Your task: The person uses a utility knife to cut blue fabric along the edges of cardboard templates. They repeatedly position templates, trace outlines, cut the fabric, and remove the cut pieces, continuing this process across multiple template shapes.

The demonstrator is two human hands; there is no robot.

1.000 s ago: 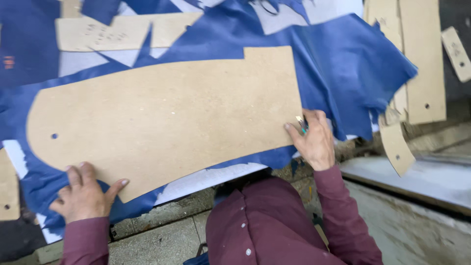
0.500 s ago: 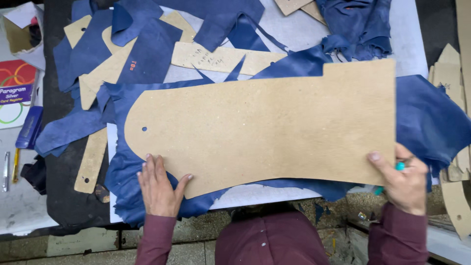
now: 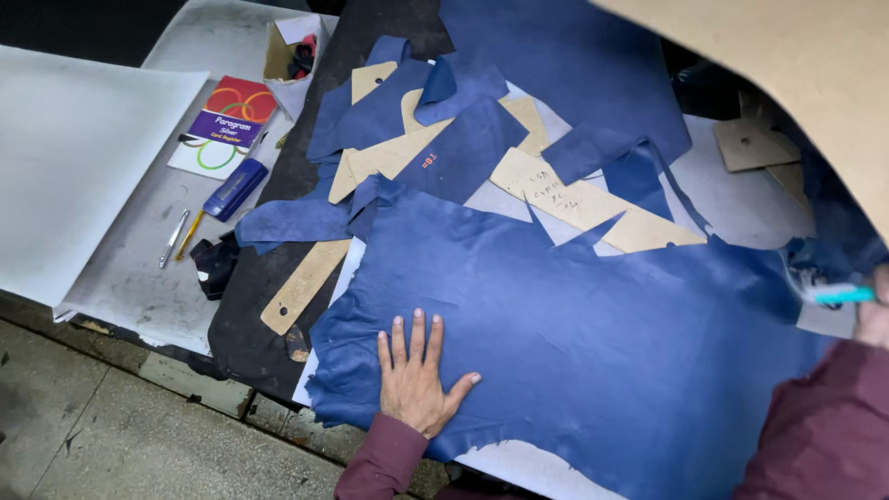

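Lifted off since a moment ago, the large stiff tan board pattern (image 3: 806,83) hangs up at right above the soft, limp blue leather hide (image 3: 593,343) on the worktop, left hand (image 3: 414,375) flat, fingers spread, pinning its near edge; right hand (image 3: 872,310) pinches a teal pen (image 3: 838,295).

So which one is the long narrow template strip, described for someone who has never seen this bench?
Start at the big blue leather sheet under the left hand. Off its upper left edge lies a tan strip on black matting, rounded at its near end, unlike the wider, pointed templates.
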